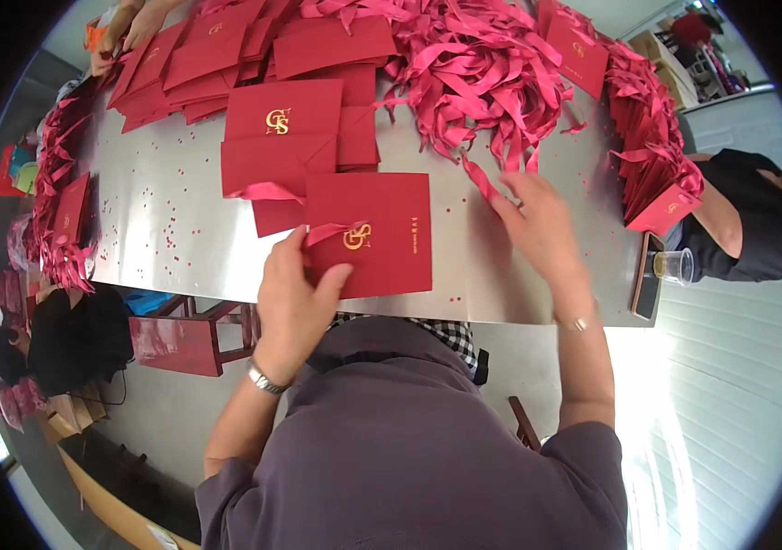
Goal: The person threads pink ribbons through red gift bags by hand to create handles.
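Note:
A flat red paper gift bag (395, 252) with gold print lies at the table's near edge. My left hand (292, 301) is closed on its left side, thumb on top. A short pink ribbon (325, 232) sticks out by those fingers, across the bag. To the right, my right hand (542, 234) pinches the near end of a pink ribbon strip (477, 178), which stretches toward a big heap of loose ribbons (487, 78). Just beyond the held bag, more red bags (281, 110) overlap in a pile; a ribbon (267, 192) shows on one.
Stacked red bags (203, 60) cover the far left of the metal table (134, 220). Ribboned bags line its right (656, 156) and left (65, 220) edges. A phone (647, 284) and plastic cup (675, 267) are at right. Other people work nearby; small red dots are scattered about.

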### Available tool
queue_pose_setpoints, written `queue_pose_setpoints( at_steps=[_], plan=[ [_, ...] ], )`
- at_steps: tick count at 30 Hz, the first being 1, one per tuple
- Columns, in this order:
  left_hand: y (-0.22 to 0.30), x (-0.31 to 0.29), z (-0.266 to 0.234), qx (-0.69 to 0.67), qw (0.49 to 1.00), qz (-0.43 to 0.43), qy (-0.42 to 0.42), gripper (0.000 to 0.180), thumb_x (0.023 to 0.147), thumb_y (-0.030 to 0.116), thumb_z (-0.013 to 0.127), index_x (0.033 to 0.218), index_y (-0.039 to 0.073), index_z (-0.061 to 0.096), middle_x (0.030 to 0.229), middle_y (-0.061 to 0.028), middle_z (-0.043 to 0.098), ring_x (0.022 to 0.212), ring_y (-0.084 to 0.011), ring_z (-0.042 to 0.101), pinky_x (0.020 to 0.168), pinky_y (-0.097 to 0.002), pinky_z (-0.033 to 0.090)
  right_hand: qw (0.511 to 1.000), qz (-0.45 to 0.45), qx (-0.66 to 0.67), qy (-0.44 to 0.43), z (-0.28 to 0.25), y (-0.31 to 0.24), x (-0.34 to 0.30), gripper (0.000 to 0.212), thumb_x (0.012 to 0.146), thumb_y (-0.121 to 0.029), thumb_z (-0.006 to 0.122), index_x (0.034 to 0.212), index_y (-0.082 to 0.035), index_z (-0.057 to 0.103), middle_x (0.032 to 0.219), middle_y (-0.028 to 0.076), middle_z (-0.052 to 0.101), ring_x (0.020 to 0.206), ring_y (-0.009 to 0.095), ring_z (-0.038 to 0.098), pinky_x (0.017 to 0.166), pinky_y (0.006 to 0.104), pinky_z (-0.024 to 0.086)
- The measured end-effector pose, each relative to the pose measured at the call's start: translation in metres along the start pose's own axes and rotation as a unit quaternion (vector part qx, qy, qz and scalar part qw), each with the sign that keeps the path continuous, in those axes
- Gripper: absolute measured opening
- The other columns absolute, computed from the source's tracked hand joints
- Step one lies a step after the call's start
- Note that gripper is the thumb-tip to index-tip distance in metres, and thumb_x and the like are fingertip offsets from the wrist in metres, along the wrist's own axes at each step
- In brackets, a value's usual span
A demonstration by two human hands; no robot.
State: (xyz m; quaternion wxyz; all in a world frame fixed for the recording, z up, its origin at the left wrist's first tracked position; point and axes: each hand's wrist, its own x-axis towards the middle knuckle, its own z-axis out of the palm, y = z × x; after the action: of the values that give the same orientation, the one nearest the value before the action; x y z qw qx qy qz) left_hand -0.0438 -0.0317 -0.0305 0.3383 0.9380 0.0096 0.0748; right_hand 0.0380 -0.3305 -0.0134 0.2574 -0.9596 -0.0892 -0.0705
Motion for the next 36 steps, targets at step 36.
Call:
queue_pose_setpoints(
  at_steps=[36],
  plan=[
    [-0.007,0.042,-0.006,0.040,0.989,0.086,-0.115,0.027,0.075,0.012,0.074,0.098,0.000,0.066,0.091,-0.0138,0.067,0.087,-0.0312,0.064,0.077,-0.0403,0.050,0.971,-0.112,0.205,0.049,0.098,-0.102,-0.043,0.012,0.082,-0.006,0.070,0.091,-0.004,0.062,0.081,0.012,0.065,0.071,0.029,0.063,0.060,0.0375,0.050]
  ],
)
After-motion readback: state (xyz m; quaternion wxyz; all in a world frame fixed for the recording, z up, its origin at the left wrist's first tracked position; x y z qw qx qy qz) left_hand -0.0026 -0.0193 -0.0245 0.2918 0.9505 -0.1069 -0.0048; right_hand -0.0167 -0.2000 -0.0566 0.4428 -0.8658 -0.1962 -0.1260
